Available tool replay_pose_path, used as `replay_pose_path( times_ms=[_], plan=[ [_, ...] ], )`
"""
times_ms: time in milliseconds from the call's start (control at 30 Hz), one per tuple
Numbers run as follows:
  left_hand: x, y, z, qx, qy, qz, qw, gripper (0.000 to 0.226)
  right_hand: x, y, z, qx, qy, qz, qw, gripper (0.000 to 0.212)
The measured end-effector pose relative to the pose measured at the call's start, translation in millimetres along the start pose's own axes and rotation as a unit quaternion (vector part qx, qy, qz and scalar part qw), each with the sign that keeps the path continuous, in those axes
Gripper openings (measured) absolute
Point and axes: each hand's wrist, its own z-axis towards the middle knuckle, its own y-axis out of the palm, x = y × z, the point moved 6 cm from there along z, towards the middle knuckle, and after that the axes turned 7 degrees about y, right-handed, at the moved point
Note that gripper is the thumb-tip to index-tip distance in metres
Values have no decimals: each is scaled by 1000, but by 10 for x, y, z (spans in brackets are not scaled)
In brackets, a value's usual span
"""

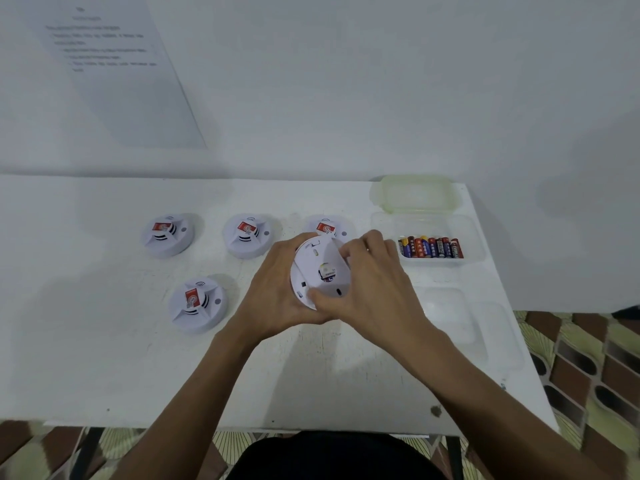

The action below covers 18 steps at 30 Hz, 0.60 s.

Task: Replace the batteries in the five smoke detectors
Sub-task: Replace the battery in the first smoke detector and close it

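Near table point(104, 368) edge free; detectors point(198, 304) crowd L, battery tray point(475, 237) R

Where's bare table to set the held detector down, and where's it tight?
Bare: the left end of the table, beyond the far-left detector and front detector; the strip along the near edge. Tight: right side, with battery tray, lid and clear tray; centre, where left hand and right hand hold the fifth detector.

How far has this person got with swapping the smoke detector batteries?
Nothing looks finished: four detectors sit closed on the table. In hand: the left hand and right hand grip the fifth detector, underside showing. Left: all five, with batteries waiting in the tray.
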Motion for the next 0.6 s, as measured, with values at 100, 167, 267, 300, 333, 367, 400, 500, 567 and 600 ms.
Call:
replay_pose_path(
  times_ms=[100,167,267,300,333,367,400,500,567,600],
  plan=[
    [-36,4,-15,-2,-5,-8,1000,71,-17,22,52,-22,7,8,1000,73],
    [-90,-11,-30,3,-12,-8,1000,75,-44,37,55,-16,-1,14,1000,73],
    [-83,-37,6,-5,-22,2,1000,72,-58,45,63,-10,-10,24,1000,74],
    [-71,-43,14,-8,-16,14,1000,70,-42,36,69,-7,-9,33,999,73],
    [-84,-61,10,-6,-14,24,1000,72,-21,16,75,-8,-5,52,999,71],
    [-127,-89,-3,-4,-25,30,999,78,14,-9,76,-11,-1,80,997,70],
    [-192,-121,-26,2,-42,32,999,85,54,-35,82,-15,4,116,993,68],
    [-374,-190,-124,3,-74,29,997,94,227,-55,105,-58,44,257,964,49],
    [-454,-220,-164,3,-88,28,996,95,370,15,109,-105,97,401,905,30],
    [-488,-234,-183,3,-95,30,995,95,433,77,99,-130,131,490,852,25]
  ],
)
